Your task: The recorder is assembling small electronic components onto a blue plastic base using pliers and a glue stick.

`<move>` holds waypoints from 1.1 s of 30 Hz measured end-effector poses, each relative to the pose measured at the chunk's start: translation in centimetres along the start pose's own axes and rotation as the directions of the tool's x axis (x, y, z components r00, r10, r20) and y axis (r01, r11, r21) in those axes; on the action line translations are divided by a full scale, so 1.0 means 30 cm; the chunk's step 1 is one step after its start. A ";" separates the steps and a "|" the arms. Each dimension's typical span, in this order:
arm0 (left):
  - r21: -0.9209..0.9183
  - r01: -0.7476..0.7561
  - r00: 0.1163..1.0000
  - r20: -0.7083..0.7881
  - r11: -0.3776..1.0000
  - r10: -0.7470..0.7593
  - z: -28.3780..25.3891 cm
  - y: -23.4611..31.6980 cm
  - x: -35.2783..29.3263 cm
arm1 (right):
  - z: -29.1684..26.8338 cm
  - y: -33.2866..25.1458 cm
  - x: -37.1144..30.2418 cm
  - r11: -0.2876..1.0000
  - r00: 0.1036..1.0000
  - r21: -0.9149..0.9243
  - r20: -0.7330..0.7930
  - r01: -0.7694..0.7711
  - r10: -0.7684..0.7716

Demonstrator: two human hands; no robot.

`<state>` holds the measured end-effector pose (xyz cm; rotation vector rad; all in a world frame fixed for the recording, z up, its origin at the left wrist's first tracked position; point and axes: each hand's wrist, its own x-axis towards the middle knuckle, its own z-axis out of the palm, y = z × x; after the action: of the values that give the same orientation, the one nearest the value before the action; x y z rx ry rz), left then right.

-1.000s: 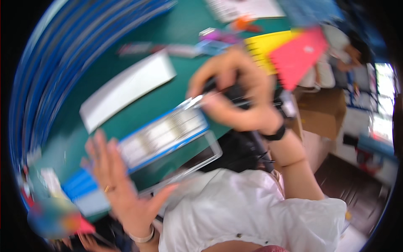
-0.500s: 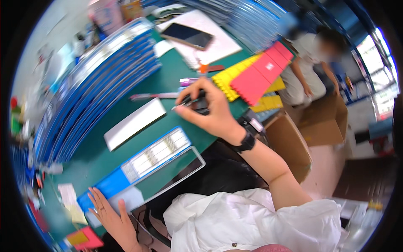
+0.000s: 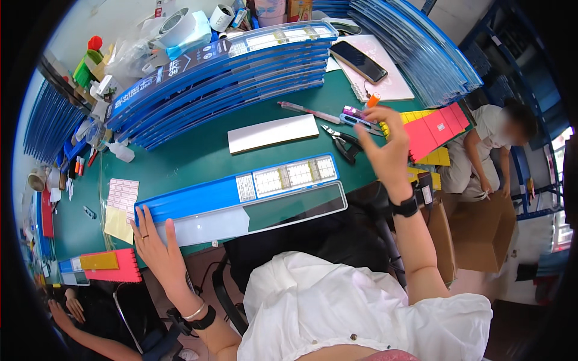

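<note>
A long, flat blue case (image 3: 192, 195) lies on the green table in front of me, with a white gridded panel (image 3: 295, 174) at its right end. Alongside its near edge is a clear-framed cover (image 3: 289, 210), partly over the table edge. My left hand (image 3: 158, 243) rests with fingers stretched at the left end of the case and cover. Raised above the table on the right, my right hand (image 3: 388, 147) has its fingers bent but apart, with nothing seen in them. Black-handled nippers (image 3: 343, 143) lie just left of it, near a pen (image 3: 307, 111).
Stacked blue cases (image 3: 223, 90) stand behind a white box (image 3: 274, 133). A phone (image 3: 360, 61) lies on a notebook (image 3: 394, 81). Red sheets (image 3: 436, 129) overlap yellow ones at right. A co-worker (image 3: 481, 150) sits by a cardboard box (image 3: 481, 228); another person's arm (image 3: 96, 340) shows lower left.
My right hand has let go of the nippers, which now lie on the table, and has lifted away to the right. My left hand stays by the case. The whole view has shifted.
</note>
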<state>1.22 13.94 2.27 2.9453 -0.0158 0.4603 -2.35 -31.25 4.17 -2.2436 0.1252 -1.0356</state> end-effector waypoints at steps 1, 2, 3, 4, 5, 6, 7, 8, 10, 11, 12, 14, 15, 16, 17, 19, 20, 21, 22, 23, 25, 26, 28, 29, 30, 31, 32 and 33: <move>-0.007 -0.021 1.000 -0.010 1.000 0.021 -0.001 -0.004 0.006 | -0.012 0.010 0.019 0.998 0.996 -0.037 -0.083 -0.047 0.044; -0.010 -0.024 1.000 -0.009 1.000 0.024 0.002 -0.011 0.010 | -0.021 0.027 0.041 0.998 0.995 -0.042 -0.085 -0.048 0.045; -0.029 -0.015 1.000 -0.013 0.999 0.014 0.002 -0.019 0.015 | -0.024 0.047 0.070 0.983 0.994 -0.177 -0.105 -0.050 0.032; -0.049 -0.008 1.000 -0.021 0.999 0.007 0.006 -0.026 0.023 | -0.022 0.068 0.092 0.949 0.992 -0.309 -0.127 -0.055 0.016; -0.050 -0.011 1.000 -0.024 0.999 0.010 0.010 -0.031 0.027 | -0.014 0.091 0.101 0.949 0.991 -0.309 -0.131 -0.056 0.016; -0.034 -0.016 1.000 -0.017 0.999 0.016 0.010 -0.036 0.031 | 0.003 0.115 0.109 0.919 0.996 -0.389 -0.092 -0.055 0.020; -0.001 0.001 1.000 -0.012 1.000 -0.001 -0.003 -0.043 0.010 | 0.032 0.145 0.114 0.894 0.999 -0.446 -0.038 -0.039 0.024; 0.025 -0.023 0.999 -0.034 0.999 0.024 -0.022 -0.043 -0.002 | 0.050 0.179 0.122 0.907 1.000 -0.419 -0.020 -0.026 0.020; -0.019 -0.056 0.998 -0.031 0.998 0.056 -0.012 -0.077 0.000 | 0.073 0.238 0.128 0.849 0.999 -0.528 0.044 0.034 -0.012; -0.078 -0.117 0.993 -0.032 0.990 0.115 -0.005 -0.108 0.010 | 0.069 0.247 0.129 0.849 0.996 -0.521 0.045 0.087 -0.075; -0.067 -0.136 0.990 -0.044 0.988 0.133 -0.003 -0.109 0.020 | 0.050 0.245 0.137 0.876 0.998 -0.480 0.066 0.047 -0.018; -0.069 -0.160 0.986 -0.060 0.985 0.156 0.006 -0.091 0.033 | 0.017 0.236 0.133 0.874 0.996 -0.482 0.079 0.066 -0.031; -0.088 -0.167 0.984 -0.068 0.982 0.162 0.007 -0.088 0.032 | 0.006 0.236 0.133 0.889 0.996 -0.450 0.055 0.087 -0.070; -0.086 -0.164 0.985 -0.071 0.983 0.158 0.000 -0.084 0.027 | -0.014 0.229 0.130 0.900 0.998 -0.432 0.048 0.062 -0.045; -0.086 -0.162 0.985 -0.075 0.983 0.155 0.004 -0.083 0.021 | -0.015 0.165 0.126 0.932 0.992 -0.345 0.031 -0.108 0.126; -0.072 -0.140 0.988 -0.078 0.988 0.134 -0.002 -0.080 0.014 | -0.031 0.080 0.125 0.959 0.997 -0.273 -0.004 -0.079 0.081; -0.042 -0.124 0.990 -0.069 0.991 0.121 -0.016 -0.070 0.008 | -0.031 0.030 0.123 0.973 0.998 -0.223 -0.010 -0.065 0.064; -0.019 -0.122 0.991 -0.061 0.992 0.120 -0.023 -0.064 0.012 | -0.039 -0.016 0.116 0.982 0.998 -0.182 -0.028 -0.058 0.053; -0.039 -0.112 0.991 -0.072 0.993 0.109 -0.014 -0.068 0.014 | -0.045 -0.057 0.105 0.981 0.998 -0.183 -0.026 -0.062 0.058; -0.040 -0.117 0.991 -0.067 0.992 0.114 -0.020 -0.066 0.010 | -0.051 -0.096 0.091 0.997 0.997 -0.027 -0.011 -0.078 0.078; 0.014 -0.124 0.992 -0.032 0.992 0.125 -0.023 -0.053 0.019 | -0.044 -0.167 0.051 0.989 0.994 0.107 -0.018 -0.107 0.109; -0.029 -0.124 0.992 -0.028 0.992 0.123 -0.020 -0.064 0.027 | -0.039 -0.204 0.028 0.965 0.993 0.237 0.064 -0.114 0.102; -0.041 -0.107 0.994 -0.006 0.993 0.106 -0.038 -0.072 0.019 | -0.040 -0.274 -0.022 0.882 0.973 0.440 0.219 -0.168 0.076; -0.054 -0.133 0.991 0.005 0.990 0.133 -0.052 -0.040 0.021 | -0.038 -0.303 -0.049 0.834 0.955 0.510 0.289 -0.210 0.064; -0.187 -0.197 0.977 -0.123 0.962 0.176 -0.073 0.007 0.019 | -0.028 -0.331 -0.075 0.820 0.956 0.542 0.293 -0.184 0.020; -0.304 -0.258 0.951 -0.248 0.917 0.185 -0.096 0.058 0.007 | -0.013 -0.352 -0.102 0.799 0.952 0.580 0.304 -0.162 -0.028; -0.560 -0.237 0.960 -0.258 0.794 0.105 -0.124 0.143 -0.012 | -0.012 -0.374 -0.121 0.795 0.941 0.595 0.324 -0.124 -0.096; -0.698 -0.265 0.956 -0.280 0.666 0.086 -0.095 0.193 -0.037 | -0.008 -0.389 -0.137 0.784 0.924 0.615 0.343 -0.083 -0.171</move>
<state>-0.91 8.65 5.51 2.0829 -0.3764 0.6324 -7.39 -20.85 8.62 -1.7794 -0.3949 -0.5205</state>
